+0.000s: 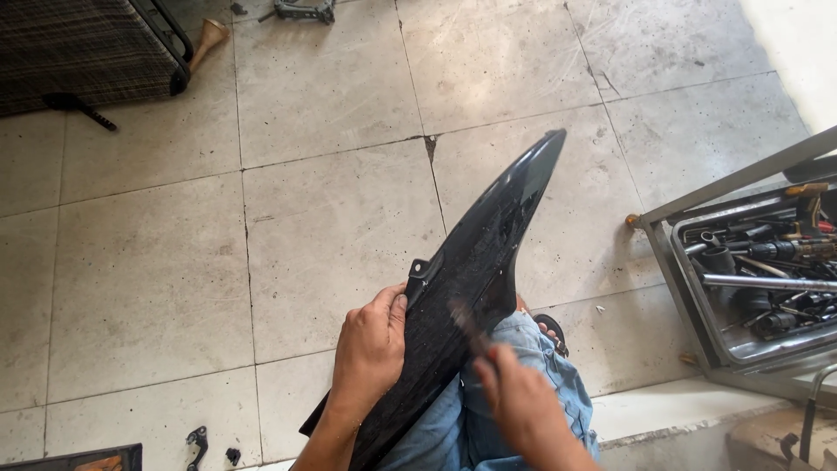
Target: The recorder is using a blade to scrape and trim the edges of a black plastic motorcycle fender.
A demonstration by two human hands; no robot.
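At the far left I am seeing a dark woven seat [78, 48] at the top corner of the view, with a tan wooden piece [209, 37] poking out beside its frame, and a small black bracket [198, 443] lying on the tiled floor [148, 279] near the bottom edge.

Moving toward the middle, my left hand [370, 349] is gripping the left edge of the long black plastic panel [488, 253], fingers curled over the rim just below a small mounting tab. The panel is resting on my lap across blue jeans [523, 384], tilted so its narrow tip is pointing up and to the right, well above the floor tiles.

Just right of that, my right hand [523, 406] is closing around a thin tool with a red handle [478, 338]; its blurred tip is touching the panel's inner face. The two hands are working apart, one on either side of the panel's lower half.

At the far right, a metal tool tray [697, 288] is sitting on the floor, packed with sockets and wrenches [767, 262].
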